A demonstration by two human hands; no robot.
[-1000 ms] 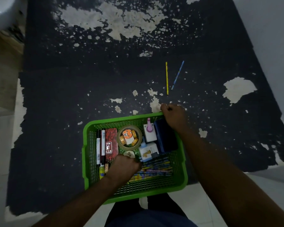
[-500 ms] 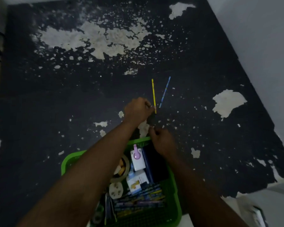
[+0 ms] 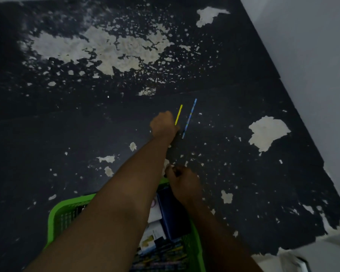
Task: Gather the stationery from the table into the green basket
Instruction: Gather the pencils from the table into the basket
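Observation:
A yellow pencil (image 3: 179, 114) and a blue pencil (image 3: 189, 118) lie side by side on the black peeling table top (image 3: 67, 134). My left hand (image 3: 163, 125) is stretched out to them, its curled fingers pinching the near end of the yellow pencil. The blue pencil lies free just to its right. The green basket (image 3: 57, 213) sits at the table's near edge, partly hidden under my left forearm. My right hand (image 3: 182, 181) grips its far rim. Inside I see a dark blue box (image 3: 173, 214), white packets and several coloured pencils.
A pale wall (image 3: 312, 55) runs along the table's right side. The table's torn near-right edge (image 3: 322, 222) gives way to a white floor. Pale patches mark where the black covering has peeled off.
My left hand left the basket, reached forward to the two pencils and took the yellow one's near end, tilting it. My right hand stayed on the basket rim. The camera tipped forward.

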